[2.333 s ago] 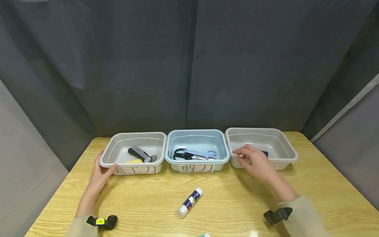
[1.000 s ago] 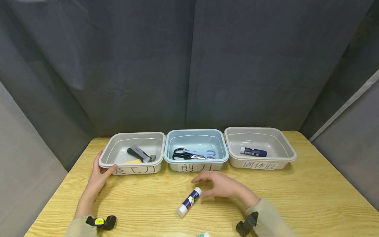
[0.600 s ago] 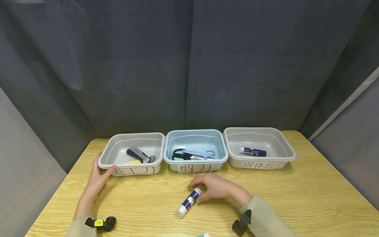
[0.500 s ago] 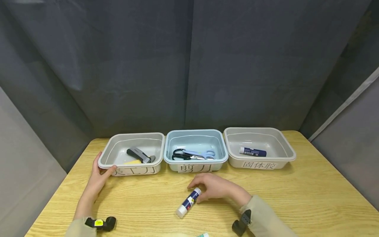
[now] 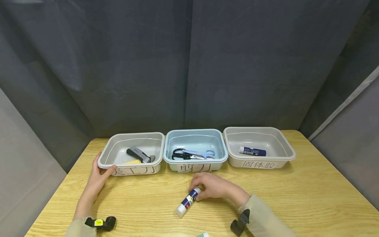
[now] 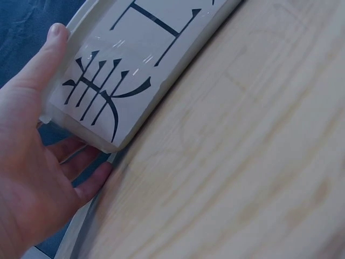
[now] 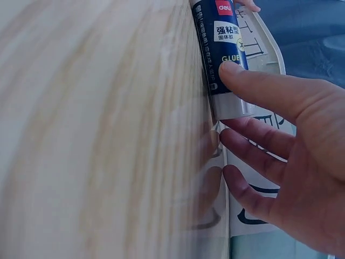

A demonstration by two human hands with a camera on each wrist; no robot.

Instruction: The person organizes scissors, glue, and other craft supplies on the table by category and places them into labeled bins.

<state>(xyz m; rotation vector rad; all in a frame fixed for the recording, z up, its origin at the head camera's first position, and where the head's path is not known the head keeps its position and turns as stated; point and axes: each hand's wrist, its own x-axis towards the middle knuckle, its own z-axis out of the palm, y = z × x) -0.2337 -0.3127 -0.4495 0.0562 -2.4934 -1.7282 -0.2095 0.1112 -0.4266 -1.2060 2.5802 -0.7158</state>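
Note:
A navy glue stick with white ends (image 5: 188,201) lies slantwise on the wooden table, in front of the middle bin. My right hand (image 5: 214,186) pinches its far end; in the right wrist view the thumb presses on the glue stick's label (image 7: 226,35), while several fingers lie beyond its cap. My left hand (image 5: 97,180) holds the near left corner of the left grey bin (image 5: 116,146). Up close, the thumb is along the rim and the fingers wrap under the side of the labelled bin (image 6: 132,70). A grey-black utility knife (image 5: 138,154) and something yellow (image 5: 133,162) lie inside it.
Beside it stands a light blue bin (image 5: 195,140) with black scissors (image 5: 180,156) and blue-handled scissors (image 5: 204,153). The right grey bin (image 5: 254,136) contains another glue stick (image 5: 252,151). A teal-and-white end (image 5: 203,235) shows at the bottom edge. A dark curtain (image 5: 148,65) hangs behind.
My right hand has come from the right bin leftward and down to the glue stick on the table, and its fingers have closed on the end. The left hand stays at its bin.

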